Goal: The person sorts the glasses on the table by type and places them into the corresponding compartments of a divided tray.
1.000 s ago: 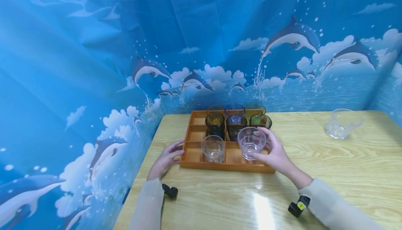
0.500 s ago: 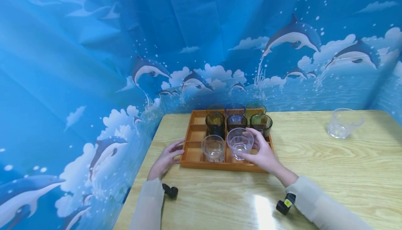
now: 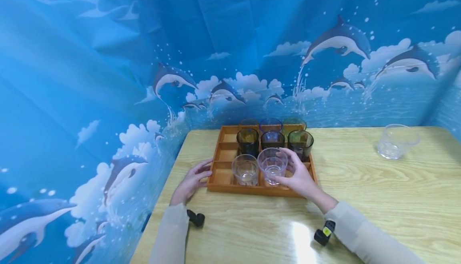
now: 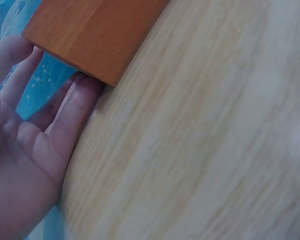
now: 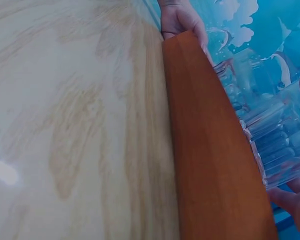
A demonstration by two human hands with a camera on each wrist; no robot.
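In the head view, my right hand (image 3: 299, 176) holds a clear drinking glass (image 3: 271, 168) between thumb and fingers, upright in the front row of a divided wooden tray (image 3: 248, 190). Another clear glass (image 3: 245, 172) stands just left of it. In the right wrist view, the held glass (image 5: 285, 137) shows behind the tray's front wall (image 5: 207, 135), with part of my hand at the right edge. Whether its base touches the tray floor I cannot tell. My left hand (image 3: 189, 183) rests its fingers against the tray's left side; the left wrist view shows them at the tray corner (image 4: 97, 45).
Behind, dark tinted glasses (image 3: 247, 144) fill a middle row. Amber, blue (image 3: 271, 125) and green (image 3: 294, 124) glasses stand at the back of the tray. Another clear glass (image 3: 394, 143) is far right on the wooden table (image 3: 367, 184). A blue dolphin curtain (image 3: 230, 47) hangs behind.
My right hand has carried the clear glass leftward along the front row, up beside the other clear glass, and slightly down. The left hand has stayed at the tray's side.
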